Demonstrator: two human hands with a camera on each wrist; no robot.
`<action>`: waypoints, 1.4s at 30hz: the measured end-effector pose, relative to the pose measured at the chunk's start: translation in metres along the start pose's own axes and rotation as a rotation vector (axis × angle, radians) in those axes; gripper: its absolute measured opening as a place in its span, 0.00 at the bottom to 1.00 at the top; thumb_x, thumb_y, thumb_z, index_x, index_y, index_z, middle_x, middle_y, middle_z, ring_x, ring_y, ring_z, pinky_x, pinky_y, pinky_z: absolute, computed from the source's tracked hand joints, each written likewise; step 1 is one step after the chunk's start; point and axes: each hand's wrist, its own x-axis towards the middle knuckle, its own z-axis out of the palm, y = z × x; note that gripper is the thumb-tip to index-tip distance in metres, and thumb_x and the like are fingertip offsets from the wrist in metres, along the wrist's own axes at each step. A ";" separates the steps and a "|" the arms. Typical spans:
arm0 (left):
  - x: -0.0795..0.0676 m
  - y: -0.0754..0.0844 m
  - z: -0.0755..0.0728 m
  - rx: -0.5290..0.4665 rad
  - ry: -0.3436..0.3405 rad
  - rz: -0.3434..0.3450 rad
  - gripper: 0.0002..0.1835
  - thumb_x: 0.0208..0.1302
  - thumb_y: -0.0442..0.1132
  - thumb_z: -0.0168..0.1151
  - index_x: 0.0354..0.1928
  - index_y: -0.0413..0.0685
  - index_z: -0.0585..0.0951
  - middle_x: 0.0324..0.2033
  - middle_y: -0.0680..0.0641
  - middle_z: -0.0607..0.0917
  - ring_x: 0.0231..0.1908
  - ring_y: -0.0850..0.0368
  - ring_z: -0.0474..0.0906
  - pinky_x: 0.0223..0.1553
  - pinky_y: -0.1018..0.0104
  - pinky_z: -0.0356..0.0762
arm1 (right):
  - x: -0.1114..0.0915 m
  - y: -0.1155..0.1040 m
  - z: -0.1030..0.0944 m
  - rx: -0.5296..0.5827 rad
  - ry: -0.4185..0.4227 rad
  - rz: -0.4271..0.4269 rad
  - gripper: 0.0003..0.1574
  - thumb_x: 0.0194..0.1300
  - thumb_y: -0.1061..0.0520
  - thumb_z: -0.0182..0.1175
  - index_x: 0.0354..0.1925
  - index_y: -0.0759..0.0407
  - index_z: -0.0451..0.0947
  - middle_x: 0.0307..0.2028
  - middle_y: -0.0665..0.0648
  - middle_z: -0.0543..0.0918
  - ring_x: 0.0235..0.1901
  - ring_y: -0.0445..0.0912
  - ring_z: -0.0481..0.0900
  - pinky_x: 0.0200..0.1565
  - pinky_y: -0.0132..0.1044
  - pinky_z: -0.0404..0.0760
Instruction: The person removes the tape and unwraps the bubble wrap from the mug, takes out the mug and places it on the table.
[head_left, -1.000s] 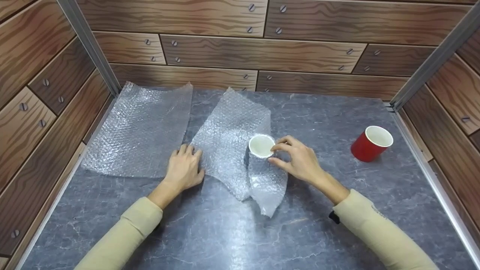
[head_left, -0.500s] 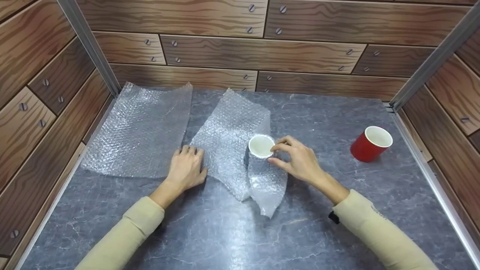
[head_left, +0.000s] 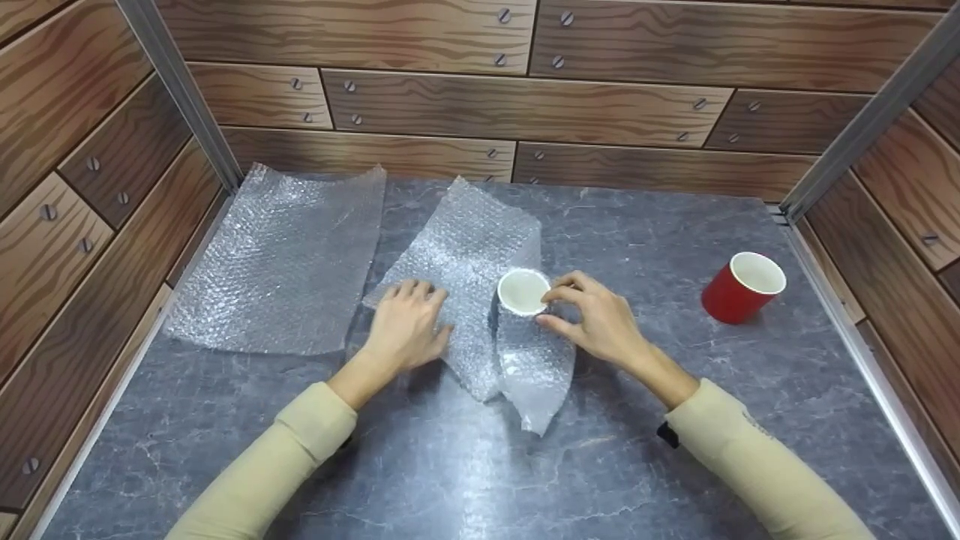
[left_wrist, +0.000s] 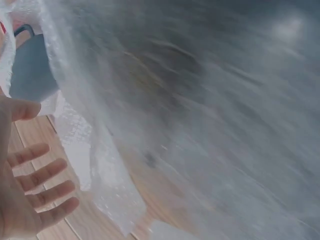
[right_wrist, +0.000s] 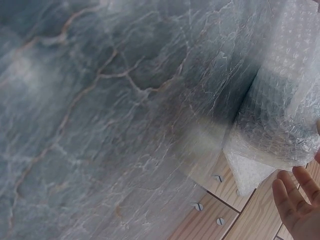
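Note:
A mug, pale inside, stands upright on a sheet of bubble wrap, part of which is wrapped around its right and front sides. My right hand pinches the mug's rim and the wrap there between fingers and thumb. In the left wrist view the mug shows a grey-blue outside and a handle. My left hand is over the left edge of that sheet, fingers extended and apart. The right wrist view has the wrapped side, with the right hand's fingers at its end.
Flat at the back left lies a second bubble wrap sheet. A red mug stands on the right of the grey marbled table. Wood-patterned walls and metal posts enclose the back and sides.
My left hand has moved right, from between the two sheets onto the nearer one's left part, whose left corner now shows beyond the fingers. The right hand and the mug have stayed put.

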 end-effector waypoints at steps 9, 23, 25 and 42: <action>0.018 0.019 -0.002 -0.040 -0.007 0.068 0.27 0.66 0.59 0.69 0.59 0.49 0.82 0.54 0.43 0.87 0.53 0.44 0.86 0.51 0.50 0.89 | 0.001 0.000 0.000 -0.002 0.004 -0.008 0.21 0.62 0.40 0.75 0.47 0.50 0.89 0.50 0.56 0.87 0.45 0.51 0.88 0.42 0.50 0.89; 0.040 0.025 0.004 -0.150 0.058 0.176 0.23 0.71 0.56 0.66 0.61 0.52 0.80 0.53 0.47 0.88 0.52 0.47 0.87 0.42 0.54 0.92 | 0.002 0.000 -0.001 -0.007 -0.006 -0.008 0.21 0.63 0.40 0.75 0.47 0.51 0.89 0.50 0.57 0.87 0.45 0.52 0.88 0.43 0.50 0.90; 0.041 0.027 0.004 -0.152 0.053 0.177 0.24 0.72 0.57 0.64 0.61 0.53 0.80 0.53 0.47 0.88 0.53 0.47 0.86 0.41 0.54 0.92 | 0.002 0.000 -0.001 -0.011 -0.004 -0.006 0.21 0.63 0.40 0.75 0.47 0.51 0.89 0.50 0.57 0.87 0.45 0.52 0.88 0.43 0.50 0.90; 0.049 0.035 0.006 -0.181 0.001 0.185 0.20 0.73 0.57 0.63 0.61 0.58 0.83 0.64 0.52 0.86 0.61 0.46 0.84 0.46 0.52 0.92 | 0.002 0.000 -0.002 -0.008 -0.011 -0.001 0.21 0.62 0.41 0.75 0.48 0.51 0.89 0.51 0.56 0.87 0.45 0.52 0.88 0.43 0.50 0.90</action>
